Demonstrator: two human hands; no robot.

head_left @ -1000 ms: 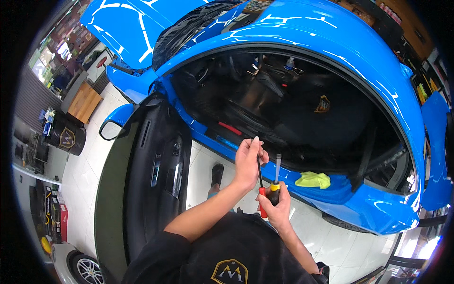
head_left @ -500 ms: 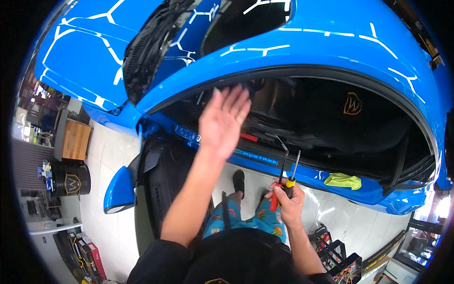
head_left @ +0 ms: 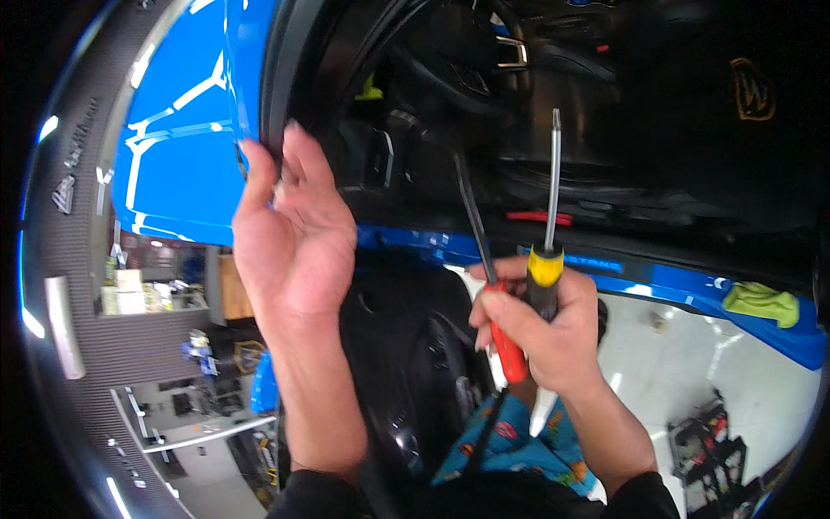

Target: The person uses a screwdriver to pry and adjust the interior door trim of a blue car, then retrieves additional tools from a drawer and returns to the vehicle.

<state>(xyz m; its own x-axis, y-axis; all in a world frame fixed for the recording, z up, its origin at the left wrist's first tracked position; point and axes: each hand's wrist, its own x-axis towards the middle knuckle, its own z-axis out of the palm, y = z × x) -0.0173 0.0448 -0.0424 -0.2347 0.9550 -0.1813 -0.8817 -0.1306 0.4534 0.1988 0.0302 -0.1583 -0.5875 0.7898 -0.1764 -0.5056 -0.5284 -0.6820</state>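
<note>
My left hand (head_left: pixel 294 238) is up at the front pillar (head_left: pixel 278 78) of the blue car's door opening. Its thumb lies on the outer side and its fingers curl round the black inner edge. In my right hand (head_left: pixel 553 324) are two tools side by side. One is a pry tool (head_left: pixel 474 212) with a red handle and a dark shaft bent at the tip. The other, a screwdriver (head_left: pixel 552 190), has a yellow and black handle, and its bright shaft points up toward the cabin. Both tools are held in front of the sill (head_left: pixel 657 290).
The open door (head_left: pixel 406 337) stands between my arms. A red object (head_left: pixel 538 218) lies just inside the sill, and a yellow-green cloth (head_left: pixel 761 303) rests on its right part. A black tool rack (head_left: pixel 711 450) stands on the floor at lower right. Inside is a dark seat (head_left: pixel 692 164).
My view has moved closer to the front of the door opening. The left hand went from raised and spread to the front pillar. My right hand still holds both tools.
</note>
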